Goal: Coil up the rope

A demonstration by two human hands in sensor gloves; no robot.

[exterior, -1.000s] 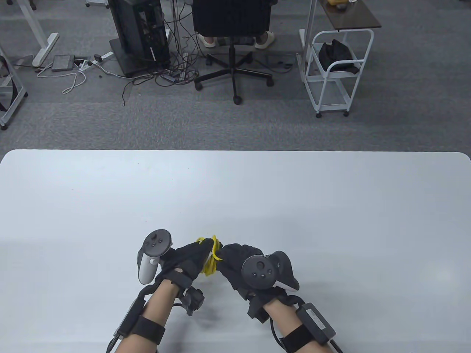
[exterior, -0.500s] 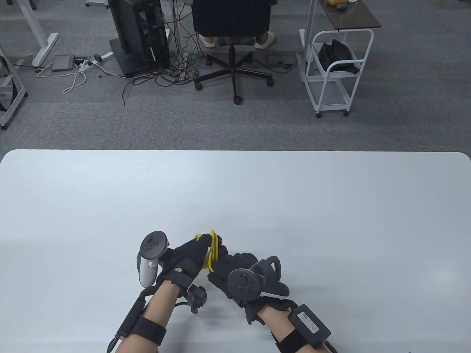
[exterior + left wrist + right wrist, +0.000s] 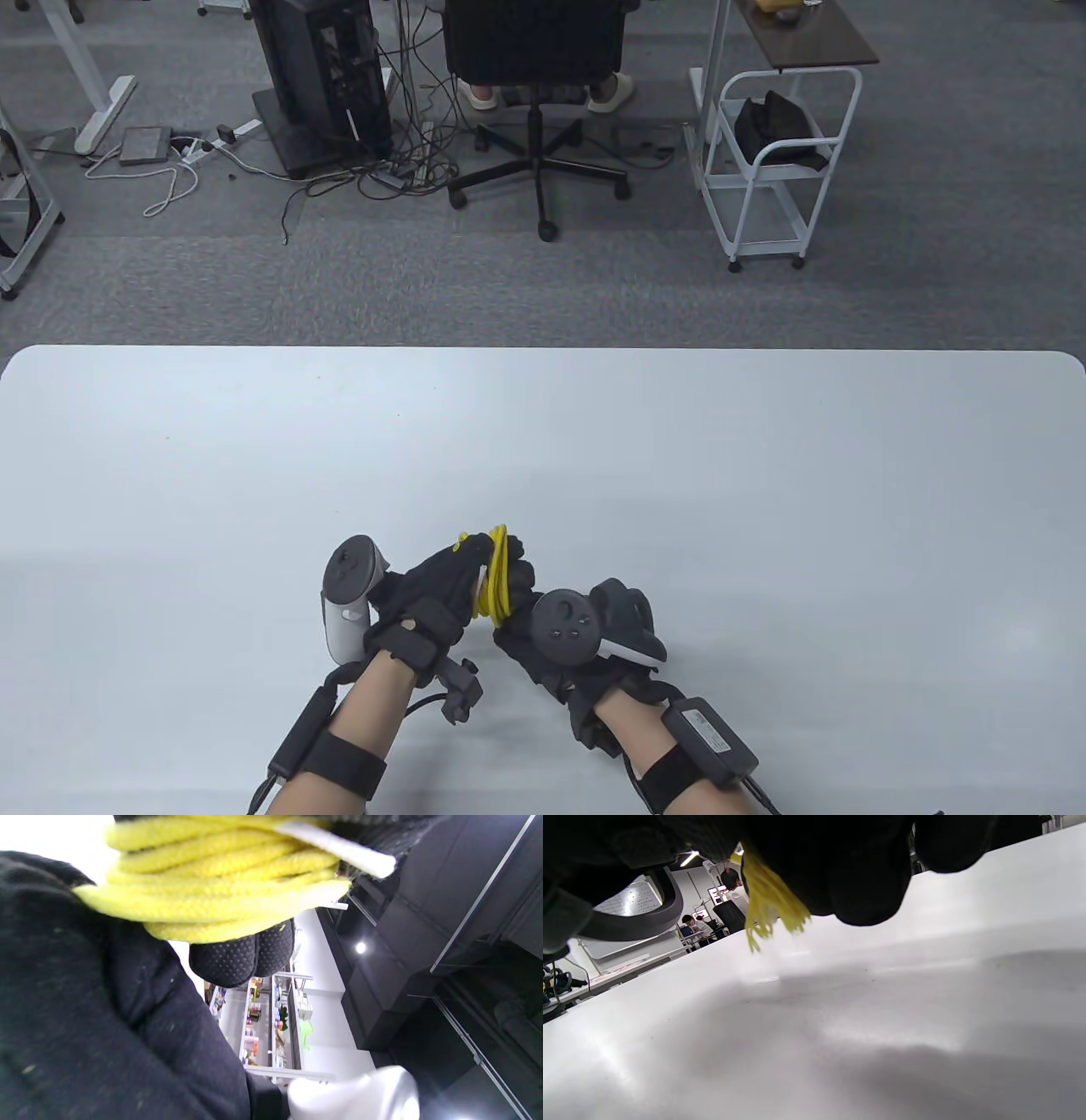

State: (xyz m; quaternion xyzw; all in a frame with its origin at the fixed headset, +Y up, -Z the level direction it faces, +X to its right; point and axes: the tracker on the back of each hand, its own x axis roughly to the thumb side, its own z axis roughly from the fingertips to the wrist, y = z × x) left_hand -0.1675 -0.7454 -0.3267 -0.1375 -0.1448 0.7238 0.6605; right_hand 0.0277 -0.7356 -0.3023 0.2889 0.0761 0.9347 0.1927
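Note:
A thin yellow rope (image 3: pixel 495 577) is wound in several loops around my left hand (image 3: pixel 445 581), held above the white table (image 3: pixel 764 475) near its front middle. In the left wrist view the loops (image 3: pixel 212 887) lie bunched across my gloved palm, with a white-taped end (image 3: pixel 339 849) sticking out to the right. My right hand (image 3: pixel 517 586) closes on the bundle from the right and grips it. In the right wrist view a frayed yellow rope end (image 3: pixel 768 906) hangs below my right hand's fingers (image 3: pixel 865 878), just above the table.
Beyond the table's far edge are a black office chair (image 3: pixel 534 51), a computer tower (image 3: pixel 322 76) with tangled cables, and a white wire cart (image 3: pixel 776 161). Nothing else shows on the tabletop.
My right hand has slid left and forward, closing over the rope bundle on my left hand. The loops now stand more upright between both hands. My left hand has barely moved.

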